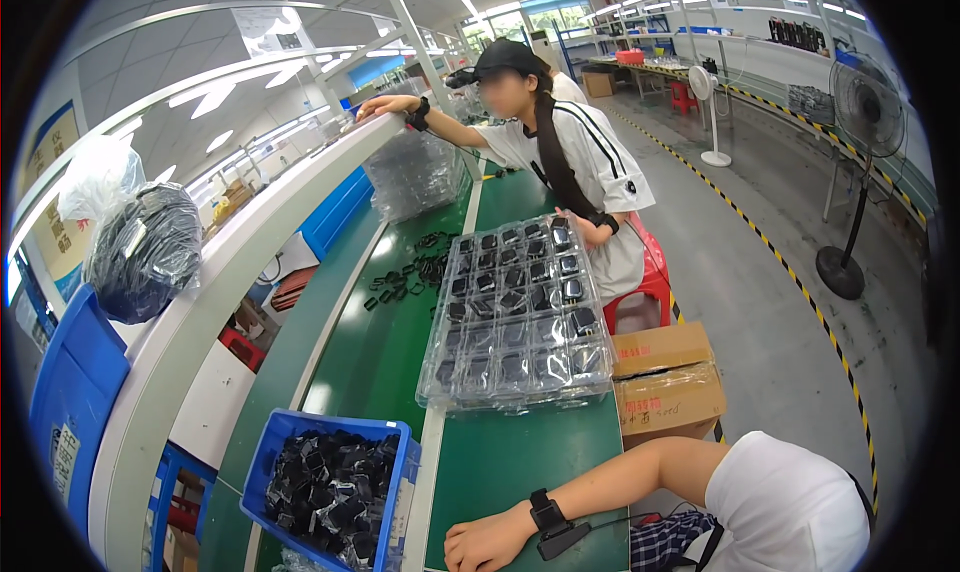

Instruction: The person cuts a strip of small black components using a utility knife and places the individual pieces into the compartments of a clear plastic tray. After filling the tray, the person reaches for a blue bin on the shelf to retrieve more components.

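My right hand (489, 543) rests low over the green work surface (520, 462) at the lower edge, a black strapped device on its wrist. Its fingers curl downward, closed; whatever they hold, if anything, is hidden. My left hand is out of view. Just left of my right hand is a blue bin (400, 442) heaped with small black parts (330, 487). Farther up stands a stack of clear plastic trays (515, 367), whose compartments hold dark, glossy square pieces (512, 300). Loose black frame-like pieces (400, 277) lie on the green belt to the left of the trays.
A co-worker (580, 142) sits beyond the trays, one hand on the white rail (250, 197), the other beside the stack. Cardboard boxes (665, 382) stand right of the table. More clear trays (418, 172) are piled farther back. Floor fans (840, 272) stand at right.
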Demonstrator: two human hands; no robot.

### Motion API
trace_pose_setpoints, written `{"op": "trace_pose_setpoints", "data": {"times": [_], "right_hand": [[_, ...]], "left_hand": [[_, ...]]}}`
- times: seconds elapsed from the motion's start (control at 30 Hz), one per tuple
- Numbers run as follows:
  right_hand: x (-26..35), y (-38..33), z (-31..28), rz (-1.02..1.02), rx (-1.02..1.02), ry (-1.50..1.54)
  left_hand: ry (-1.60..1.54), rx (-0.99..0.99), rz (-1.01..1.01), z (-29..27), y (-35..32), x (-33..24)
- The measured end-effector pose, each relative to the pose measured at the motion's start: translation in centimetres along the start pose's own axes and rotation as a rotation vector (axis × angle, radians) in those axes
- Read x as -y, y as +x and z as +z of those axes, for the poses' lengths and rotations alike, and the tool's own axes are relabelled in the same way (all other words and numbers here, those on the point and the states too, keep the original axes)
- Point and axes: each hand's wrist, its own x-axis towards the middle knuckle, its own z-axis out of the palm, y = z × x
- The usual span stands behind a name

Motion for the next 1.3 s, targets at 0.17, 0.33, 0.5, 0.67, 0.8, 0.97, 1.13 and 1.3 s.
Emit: {"op": "trace_pose_setpoints", "data": {"times": [0.17,0.33,0.5,0.67,0.8,0.97,1.13,1.3], "right_hand": [[0.2,0.9,0.1,-0.061,-0.019,0.001],[0.0,0.1,0.1,-0.008,-0.011,0.016],[0.4,0.8,-0.1,-0.04,-0.022,0.027],[0.1,0.6,0.2,-0.008,0.0,0.025],[0.2,0.5,-0.1,0.005,0.017,-0.006],[0.6,0.6,-0.5,-0.002,0.024,-0.015],[0.3,0.6,0.0,0.012,0.03,0.007],[0.2,0.4,0.0,0.018,0.026,0.027]], "left_hand": [[-0.054,-0.015,-0.063,1.0,-0.8,0.7],[0.076,-0.521,0.172,1.8,-2.0,-3.1],[0.458,-0.968,0.325,8.2,4.4,3.3],[0.436,-0.913,0.34,4.6,3.4,-0.1],[0.136,-0.813,0.345,3.3,2.7,-1.3],[0.408,-0.984,0.919,4.2,6.6,3.5],[-0.099,-0.807,0.52,3.4,3.1,-0.4],[-0.107,-0.891,0.531,2.7,2.6,-1.6]]}}
